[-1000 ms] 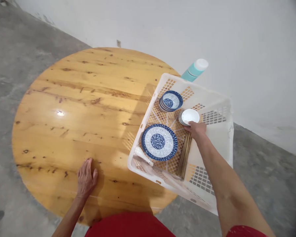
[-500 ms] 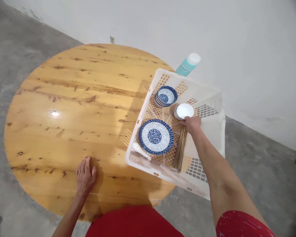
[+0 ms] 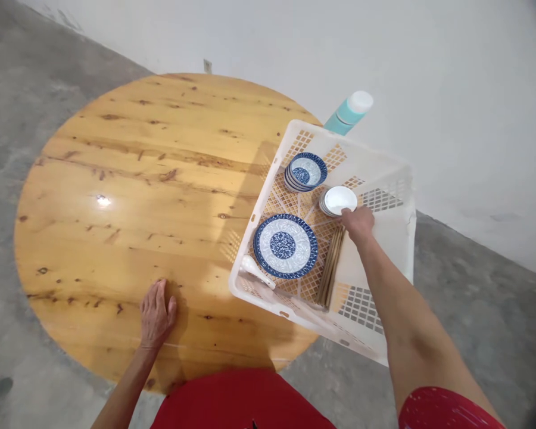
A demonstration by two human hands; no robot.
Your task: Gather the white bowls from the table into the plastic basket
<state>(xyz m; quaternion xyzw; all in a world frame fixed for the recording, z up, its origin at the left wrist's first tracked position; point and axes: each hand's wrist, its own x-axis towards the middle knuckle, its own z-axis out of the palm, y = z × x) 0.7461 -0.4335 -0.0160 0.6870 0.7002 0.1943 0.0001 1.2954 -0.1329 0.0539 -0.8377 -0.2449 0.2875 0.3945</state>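
My right hand (image 3: 358, 224) reaches into a white plastic basket (image 3: 242, 250), its thumb on the rim of the top small white dish (image 3: 339, 200) in a short stack. The fingers are closed at the stack's edge, partly hidden. Just below that hand lie several wooden chopsticks (image 3: 330, 268). Blue-and-white bowls (image 3: 306, 171) are stacked at the basket's far left, and patterned plates (image 3: 285, 245) lie nearer me. A white spoon (image 3: 256, 271) rests by the near left corner. My left hand (image 3: 157, 313) lies flat on the round wooden table (image 3: 129, 226), fingers stretched out, holding nothing.
The basket sits at the table's right side and overhangs its edge. Behind it stands a turquoise bottle with a white cap (image 3: 349, 112). A white wall (image 3: 451, 107) rises beyond the table, and grey concrete floor (image 3: 469, 286) surrounds it.
The view has shifted slightly, so the table and basket appear a little farther right. My right hand stays at the white dishes, its thumb now over the rim. The left hand has stayed put.
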